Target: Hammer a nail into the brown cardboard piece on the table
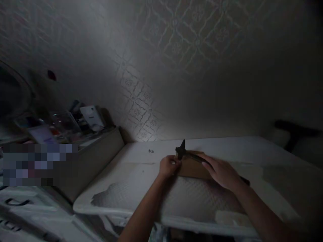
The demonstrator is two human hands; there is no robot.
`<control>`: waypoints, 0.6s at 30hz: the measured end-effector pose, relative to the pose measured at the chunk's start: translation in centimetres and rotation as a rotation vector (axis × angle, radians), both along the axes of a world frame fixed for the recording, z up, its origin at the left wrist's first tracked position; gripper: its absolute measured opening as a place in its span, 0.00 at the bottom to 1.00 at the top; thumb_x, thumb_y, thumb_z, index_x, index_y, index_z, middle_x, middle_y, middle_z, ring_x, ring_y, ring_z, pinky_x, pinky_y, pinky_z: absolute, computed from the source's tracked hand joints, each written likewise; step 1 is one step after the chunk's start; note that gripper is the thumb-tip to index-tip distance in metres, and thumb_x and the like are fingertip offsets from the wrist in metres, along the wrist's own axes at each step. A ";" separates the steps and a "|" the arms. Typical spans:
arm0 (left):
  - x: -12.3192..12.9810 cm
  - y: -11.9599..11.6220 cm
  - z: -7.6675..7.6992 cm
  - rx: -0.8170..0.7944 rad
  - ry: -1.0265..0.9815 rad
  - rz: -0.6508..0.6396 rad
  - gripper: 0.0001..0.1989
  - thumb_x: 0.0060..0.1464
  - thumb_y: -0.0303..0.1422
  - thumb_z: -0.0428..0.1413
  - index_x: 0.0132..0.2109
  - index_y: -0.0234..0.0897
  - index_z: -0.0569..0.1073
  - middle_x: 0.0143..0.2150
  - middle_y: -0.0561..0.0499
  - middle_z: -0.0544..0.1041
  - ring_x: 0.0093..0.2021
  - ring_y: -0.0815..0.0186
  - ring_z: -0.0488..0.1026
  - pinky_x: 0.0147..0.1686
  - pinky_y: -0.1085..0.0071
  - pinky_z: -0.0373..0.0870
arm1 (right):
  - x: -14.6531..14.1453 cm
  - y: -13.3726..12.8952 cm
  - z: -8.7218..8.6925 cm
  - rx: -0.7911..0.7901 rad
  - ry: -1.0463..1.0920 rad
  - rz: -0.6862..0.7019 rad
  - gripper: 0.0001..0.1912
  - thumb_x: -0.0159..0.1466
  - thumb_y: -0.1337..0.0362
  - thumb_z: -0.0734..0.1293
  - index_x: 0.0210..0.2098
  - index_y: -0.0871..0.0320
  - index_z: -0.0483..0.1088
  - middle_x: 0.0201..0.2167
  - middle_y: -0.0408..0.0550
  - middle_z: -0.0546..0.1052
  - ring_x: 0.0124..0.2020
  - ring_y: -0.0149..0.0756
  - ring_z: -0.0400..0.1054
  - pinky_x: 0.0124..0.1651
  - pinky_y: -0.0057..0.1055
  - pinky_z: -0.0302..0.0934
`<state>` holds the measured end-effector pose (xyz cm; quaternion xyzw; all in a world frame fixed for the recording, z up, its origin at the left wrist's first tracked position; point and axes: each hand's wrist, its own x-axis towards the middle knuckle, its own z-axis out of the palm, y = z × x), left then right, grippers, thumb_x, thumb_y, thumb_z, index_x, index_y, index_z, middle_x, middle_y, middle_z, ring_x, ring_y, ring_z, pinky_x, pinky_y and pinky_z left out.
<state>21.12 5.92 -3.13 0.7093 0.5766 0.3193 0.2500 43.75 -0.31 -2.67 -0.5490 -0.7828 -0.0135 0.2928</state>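
My left hand (168, 166) pinches the near-left edge of a flat brown cardboard piece (193, 168) lying mid-table. My right hand (220, 171) presses flat, fingers together, over a dark pointed tool (182, 150). Cardboard judged light, bendable; grip edges.

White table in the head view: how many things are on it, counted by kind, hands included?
Hands: 2, left hand and right hand
Brown cardboard piece: 1
Dark tool on the cardboard: 1
Small dark specks on the white table, too small to identify: 1 cluster
Total: 5
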 end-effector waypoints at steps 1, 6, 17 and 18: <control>0.0 0.0 -0.1 0.018 0.011 -0.009 0.05 0.44 0.30 0.58 0.30 0.36 0.77 0.41 0.49 0.78 0.42 0.63 0.73 0.43 0.73 0.62 | 0.0 0.0 0.0 -0.007 -0.006 0.001 0.20 0.67 0.60 0.52 0.56 0.49 0.62 0.48 0.46 0.74 0.44 0.43 0.71 0.43 0.39 0.66; -0.2 0.4 -0.5 0.064 0.039 -0.020 0.05 0.45 0.32 0.57 0.30 0.36 0.77 0.39 0.49 0.78 0.40 0.62 0.73 0.41 0.73 0.63 | 0.0 0.0 -0.1 0.006 -0.001 -0.002 0.20 0.67 0.61 0.53 0.57 0.49 0.61 0.46 0.47 0.75 0.43 0.43 0.71 0.44 0.40 0.66; -0.2 0.4 -0.5 0.079 0.052 -0.019 0.05 0.45 0.31 0.57 0.28 0.36 0.77 0.40 0.50 0.78 0.41 0.63 0.73 0.42 0.73 0.63 | 0.1 0.1 -0.3 0.023 -0.002 0.024 0.20 0.67 0.61 0.52 0.57 0.49 0.61 0.50 0.47 0.73 0.46 0.41 0.70 0.45 0.39 0.65; -0.2 0.3 -0.4 0.075 0.054 -0.026 0.04 0.45 0.31 0.57 0.28 0.36 0.77 0.39 0.50 0.79 0.40 0.63 0.73 0.41 0.73 0.63 | 0.1 0.1 -0.3 0.019 -0.009 0.021 0.20 0.67 0.61 0.52 0.56 0.49 0.61 0.50 0.47 0.73 0.46 0.42 0.70 0.45 0.39 0.65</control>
